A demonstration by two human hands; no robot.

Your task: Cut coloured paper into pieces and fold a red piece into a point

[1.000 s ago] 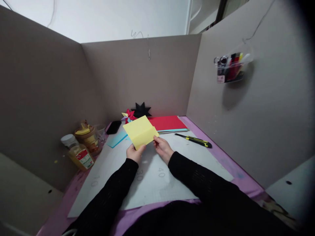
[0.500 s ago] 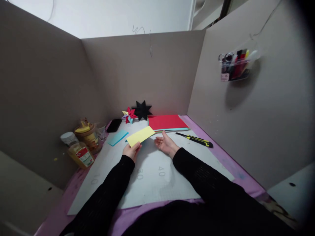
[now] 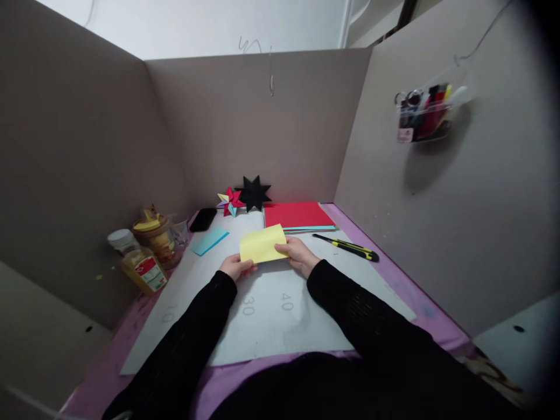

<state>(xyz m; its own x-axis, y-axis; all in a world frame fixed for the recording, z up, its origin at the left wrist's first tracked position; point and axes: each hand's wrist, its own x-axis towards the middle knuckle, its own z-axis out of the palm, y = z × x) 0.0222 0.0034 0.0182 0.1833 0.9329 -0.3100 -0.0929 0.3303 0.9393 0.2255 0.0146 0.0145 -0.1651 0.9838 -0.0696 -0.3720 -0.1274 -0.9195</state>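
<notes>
A rectangular piece of yellow paper (image 3: 262, 244) is held above the white mat (image 3: 280, 332). My left hand (image 3: 237, 268) grips its lower left corner, and my right hand (image 3: 298, 254) pinches its right edge with the thumb on top. Fingers behind the sheet are partly hidden. A piece of light blue paper (image 3: 210, 241) lies flat on the mat, left of my left hand. Beyond my hands is a stack of coloured paper (image 3: 300, 216), red on top. To the right of my right hand rests a black and yellow utility knife (image 3: 347, 247).
Left, a bottle of amber liquid (image 3: 142, 268), a brown pot (image 3: 156, 236) and a clear cup (image 3: 178, 230) stand near the panel. A black phone (image 3: 203, 220), a multicoloured paper star (image 3: 230, 202) and a black star (image 3: 254, 193) are at the back. A tool holder (image 3: 423, 119) hangs right.
My right hand has closed on the right edge of the yellow paper, which was held by my left hand alone. The paper has turned more level and shifted slightly right.
</notes>
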